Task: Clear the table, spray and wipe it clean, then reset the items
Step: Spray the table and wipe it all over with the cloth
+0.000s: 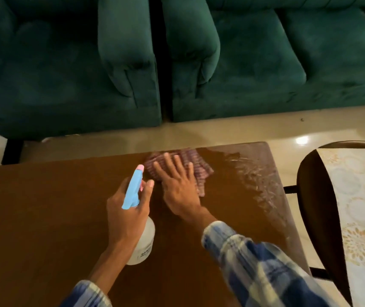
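The left grip (128,209) is curled round the neck of a spray bottle (148,238), with the index finger out in front by the trigger. The bottle's long axis runs from 6 o'clock to 12 o'clock. Its white body sits below the wrist and its blue head stands above the knuckles. The pink nozzle (140,167) points to between 12 and 1 o'clock, toward the cloth (199,165). Dark print shows low on the white body, too blurred to read. The bottle is over the middle of the brown counter (33,218); whether its base touches the wood I cannot tell.

The right grip (178,189) lies open and flat, fingers straight and spread, pressing on the cloth near the counter's far edge at 12 o'clock. The cloth is purplish and checked, motion-blurred. It lies under the fingers and spreads out past them toward 12 and 2 o'clock. The palm is on bare wood.

Wet streaks (257,176) shine on the counter at 2 o'clock from the right grip. A blue plaid sleeve (254,262) covers the right forearm. Green sofas (66,63) stand at 12 o'clock, and a patterned cover (359,207) lies at 3 o'clock.
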